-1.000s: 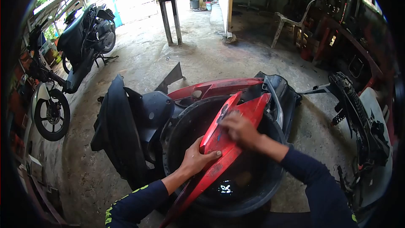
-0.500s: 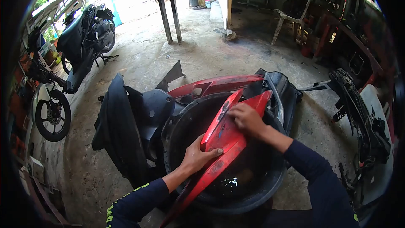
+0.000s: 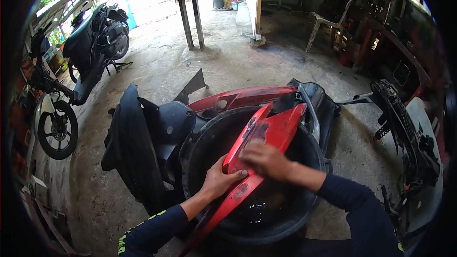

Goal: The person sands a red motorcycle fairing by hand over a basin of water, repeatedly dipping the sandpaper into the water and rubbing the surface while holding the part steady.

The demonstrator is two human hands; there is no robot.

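Observation:
A long red motorcycle fairing panel (image 3: 281, 131) with dark scuffs and grime slants across a big black tub (image 3: 304, 209). My left hand (image 3: 221, 181) grips the panel's left edge, thumb on top and fingers hidden underneath. Over the middle of the panel, my right hand (image 3: 268, 160) presses down with its fingers curled together; whatever lies under them is hidden. Dark water (image 3: 257, 216) with bright reflections shows at the bottom of the tub. The panel's narrow tail reaches past the tub's near left rim.
Black plastic body panels (image 3: 128, 147) lie against the tub's left side. Behind it sit another red panel (image 3: 247, 96) and more black parts (image 3: 321, 104). A stripped motorcycle frame (image 3: 404, 133) stands right. Parked motorcycles (image 3: 59, 128) stand left, a chair (image 3: 328, 21) at the back.
My right hand has slid down the panel toward my left hand, uncovering a dark scuffed patch near the upper end. My left hand keeps its grip, shifting only slightly.

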